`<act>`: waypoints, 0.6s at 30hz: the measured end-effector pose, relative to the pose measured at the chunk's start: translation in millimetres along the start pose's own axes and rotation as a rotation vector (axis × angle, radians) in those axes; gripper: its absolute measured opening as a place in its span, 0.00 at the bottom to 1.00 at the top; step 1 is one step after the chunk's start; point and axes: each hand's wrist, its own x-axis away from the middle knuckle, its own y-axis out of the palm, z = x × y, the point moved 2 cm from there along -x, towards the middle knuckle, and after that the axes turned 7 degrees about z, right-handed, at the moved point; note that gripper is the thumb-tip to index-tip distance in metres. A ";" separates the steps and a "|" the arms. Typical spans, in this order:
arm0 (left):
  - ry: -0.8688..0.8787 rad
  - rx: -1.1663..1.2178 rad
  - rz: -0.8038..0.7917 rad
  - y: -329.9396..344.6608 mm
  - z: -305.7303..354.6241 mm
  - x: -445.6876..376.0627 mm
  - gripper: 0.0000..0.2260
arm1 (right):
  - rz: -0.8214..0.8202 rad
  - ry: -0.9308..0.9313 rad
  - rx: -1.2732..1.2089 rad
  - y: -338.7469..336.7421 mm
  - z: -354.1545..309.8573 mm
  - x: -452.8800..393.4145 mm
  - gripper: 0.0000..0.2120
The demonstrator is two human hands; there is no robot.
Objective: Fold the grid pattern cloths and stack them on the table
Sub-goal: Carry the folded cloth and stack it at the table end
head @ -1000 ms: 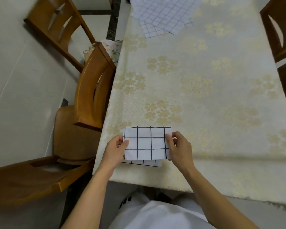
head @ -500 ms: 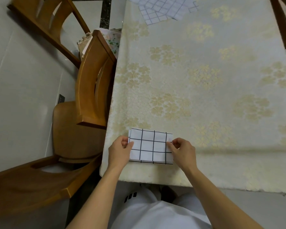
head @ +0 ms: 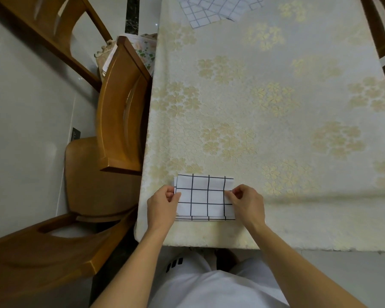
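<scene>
My left hand (head: 162,204) pinches the folded cloth's (head: 206,197) left edge; between my hands it lies on the desk (head: 276,107), atop the stack. My right hand (head: 248,202) pinches its right edge. Advice: square edges before releasing.

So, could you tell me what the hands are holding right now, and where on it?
The folded grid cloth: the left hand pinches its left edge, the right hand its right edge.
</scene>
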 end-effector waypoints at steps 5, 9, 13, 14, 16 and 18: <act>0.031 -0.044 0.034 0.4 -2.7 -0.2 0.04 | 0.014 -0.002 0.067 2.0 -0.2 0.3 0.10; 0.050 -0.099 0.056 1.5 -8.4 0.8 0.05 | 0.037 0.014 0.083 1.8 -0.9 -0.7 0.09; 0.067 -0.178 0.082 1.3 -9.0 2.2 0.06 | 0.038 0.025 0.095 -1.9 -1.8 0.4 0.11; 0.066 -0.190 0.088 0.5 -8.2 2.6 0.06 | 0.038 0.024 0.089 -3.6 -2.3 0.8 0.11; 0.069 -0.201 0.108 -2.2 -4.8 2.9 0.06 | 0.043 0.024 0.071 -7.5 -3.6 0.7 0.11; 0.094 -0.209 0.132 -6.1 1.0 3.0 0.07 | 0.052 0.012 0.073 -13.0 -5.8 -1.0 0.11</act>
